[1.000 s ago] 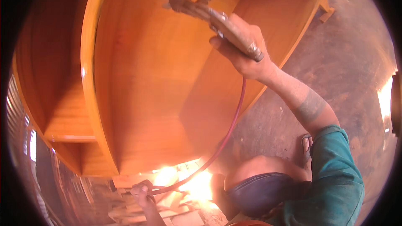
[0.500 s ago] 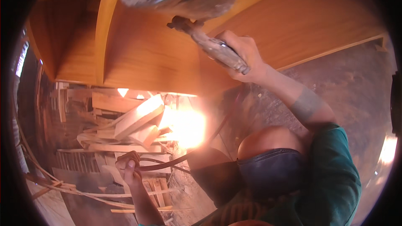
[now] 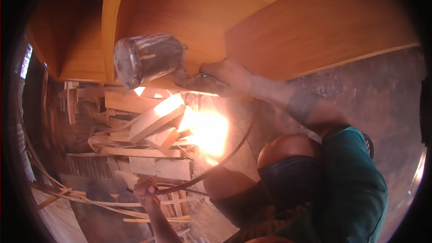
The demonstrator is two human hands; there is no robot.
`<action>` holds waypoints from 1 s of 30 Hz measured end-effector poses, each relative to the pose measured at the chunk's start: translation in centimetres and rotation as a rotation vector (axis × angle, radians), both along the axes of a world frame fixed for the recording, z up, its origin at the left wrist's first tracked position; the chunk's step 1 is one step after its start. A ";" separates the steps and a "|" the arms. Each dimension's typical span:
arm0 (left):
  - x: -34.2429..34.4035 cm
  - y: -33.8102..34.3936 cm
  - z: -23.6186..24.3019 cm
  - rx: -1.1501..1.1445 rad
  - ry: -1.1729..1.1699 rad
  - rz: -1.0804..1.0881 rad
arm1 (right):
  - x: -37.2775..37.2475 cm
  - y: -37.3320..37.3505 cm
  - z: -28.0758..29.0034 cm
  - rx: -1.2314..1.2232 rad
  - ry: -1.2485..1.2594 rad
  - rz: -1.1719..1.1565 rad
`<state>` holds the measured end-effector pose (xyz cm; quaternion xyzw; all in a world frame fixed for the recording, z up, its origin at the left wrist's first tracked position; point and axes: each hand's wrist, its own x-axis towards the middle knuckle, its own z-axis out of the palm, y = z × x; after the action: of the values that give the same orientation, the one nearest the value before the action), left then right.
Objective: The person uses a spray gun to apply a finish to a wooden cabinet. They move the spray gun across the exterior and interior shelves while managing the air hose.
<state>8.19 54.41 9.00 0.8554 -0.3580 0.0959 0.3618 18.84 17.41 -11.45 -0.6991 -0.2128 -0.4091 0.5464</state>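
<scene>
My right hand (image 3: 231, 77) is closed round the grip of a paint spray gun (image 3: 194, 81). Its worn, stained metal cup (image 3: 155, 57) sticks out to the left, in front of a varnished orange-brown wooden cabinet (image 3: 175, 18). At the lower left my left hand (image 3: 147, 192) grips a dark reddish hose (image 3: 225, 161). That hose curves up to the right toward the gun, passing in front of my bent leg. Its coil beside the left hand shows only in part.
Below the cabinet lies a pile of wood offcuts and planks (image 3: 150, 132), beside a glaring patch of sunlight (image 3: 209, 135). Thin wood strips (image 3: 90, 200) stretch across the floor at lower left. A cabinet divider (image 3: 109, 27) stands upright at upper left.
The spray gun and my right hand have come down and to the left, the cup dropping from the top of the view. My left hand has shifted slightly down and right with the hose.
</scene>
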 end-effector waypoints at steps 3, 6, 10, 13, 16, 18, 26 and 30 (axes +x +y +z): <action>0.4 -1.4 0.2 0.037 0.032 0.004 | -1.6 -1.6 -0.9 0.137 -0.046 -0.040; 1.8 -3.2 0.1 -0.001 0.056 -0.052 | -3.7 -4.9 -1.6 0.250 -0.081 -0.176; 3.0 -7.7 0.2 -0.004 0.090 -0.161 | -8.0 -11.3 -1.0 0.320 -0.200 -0.448; 3.4 -11.1 0.3 -0.088 0.104 -0.199 | -11.9 -16.0 0.4 0.360 -0.276 -0.563; 4.0 -14.3 0.5 -0.087 0.138 -0.273 | -15.2 -20.2 1.4 0.352 -0.332 -0.672; 3.9 -17.1 0.4 -0.069 0.130 -0.332 | -17.6 -22.4 2.3 0.388 -0.337 -0.751; 3.6 -26.4 1.6 0.015 0.125 -0.504 | -26.0 -32.9 2.8 0.571 -0.292 -0.958; 3.1 -30.7 1.4 0.018 0.137 -0.560 | -29.3 -38.6 4.0 0.633 -0.402 -1.093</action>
<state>11.32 23.74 10.39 0.7309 -0.5558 -0.0688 0.3900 -10.46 -21.22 -7.48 -0.4221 0.2052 -0.7928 0.3888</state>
